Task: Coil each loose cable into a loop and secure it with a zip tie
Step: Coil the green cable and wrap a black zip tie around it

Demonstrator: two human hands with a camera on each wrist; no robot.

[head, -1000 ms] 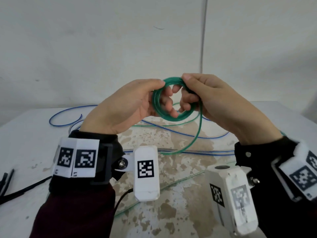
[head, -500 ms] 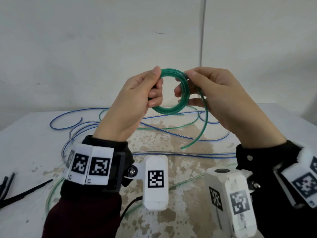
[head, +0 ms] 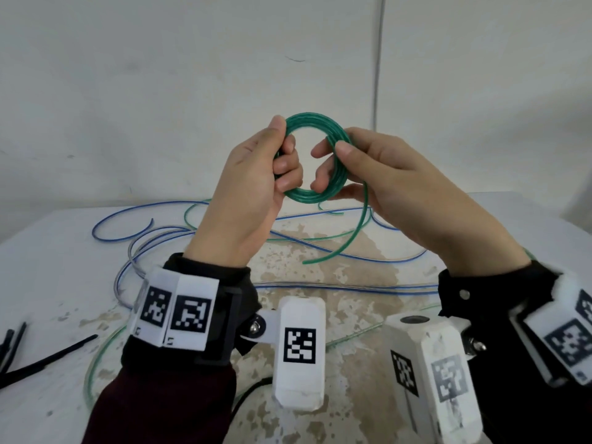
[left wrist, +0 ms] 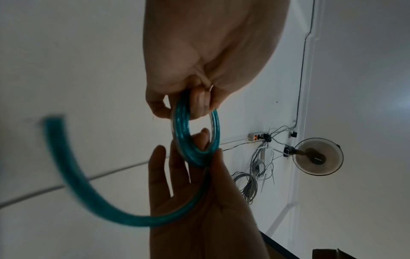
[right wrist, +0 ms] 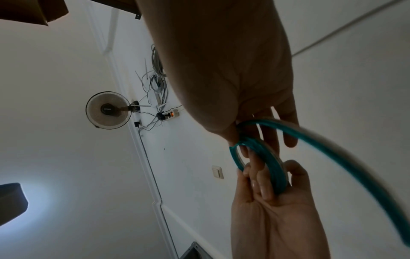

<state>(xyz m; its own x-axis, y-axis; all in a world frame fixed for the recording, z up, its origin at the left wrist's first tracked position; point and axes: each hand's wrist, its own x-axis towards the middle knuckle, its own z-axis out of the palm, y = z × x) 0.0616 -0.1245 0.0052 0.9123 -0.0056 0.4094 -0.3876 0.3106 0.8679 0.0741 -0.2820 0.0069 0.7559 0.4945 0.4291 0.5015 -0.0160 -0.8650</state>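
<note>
While both hands pinch green coil [head: 315, 157] | tail hangs above table [head: 48, 251]

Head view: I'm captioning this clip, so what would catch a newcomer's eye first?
A green cable coil held up mid-frame, the left hand and right hand gripping opposite sides, its loose tail dangling. Beneath, blue cables sprawl over the stained table; black zip ties lie far left.

Coil [head: 315, 161] between hands, above table [head: 48, 251]
</note>
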